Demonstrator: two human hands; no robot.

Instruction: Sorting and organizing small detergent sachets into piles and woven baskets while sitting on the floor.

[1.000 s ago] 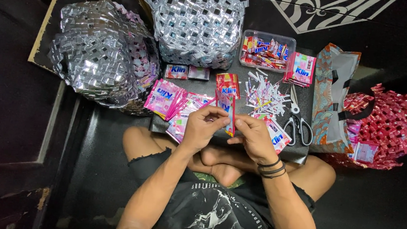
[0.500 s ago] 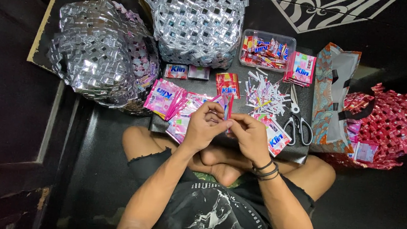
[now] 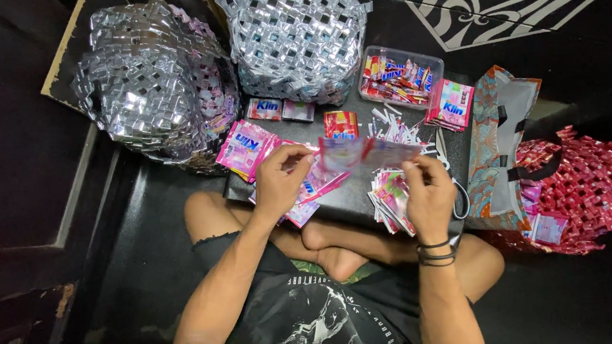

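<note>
The fingertips of both hands pinch the two ends of a flattened sachet wrapper (image 3: 366, 155), stretched out as a blurred pink and silvery strip just above the dark work board (image 3: 351, 202). The left hand (image 3: 281, 179) grips its left end between thumb and forefinger, the other fingers curled in; the right hand (image 3: 428, 194) grips the right end the same way, with black bands on its wrist.

Half a second earlier the hands were close together near the board's front edge, working a narrow folded strip held upright between them. Now they have drawn apart and moved up the board, and the wrapper lies opened sideways between them.

Under the left hand lies a fan of pink sachets (image 3: 249, 148), and under the right hand a loose stack of opened wrappers (image 3: 391, 198). The pile of paper trimmings (image 3: 392, 128) and the scissors (image 3: 459, 196) are now partly hidden behind the wrapper and the right hand. Farther back stand a clear tub of folded strips (image 3: 400, 77), a small stack of sachets (image 3: 452, 105) just beside it, and a silver woven basket (image 3: 292, 34). A second silver woven piece (image 3: 152, 77) sits to the left, a patterned pouch (image 3: 498, 148) and a red woven mat (image 3: 585, 185) to the right.
</note>
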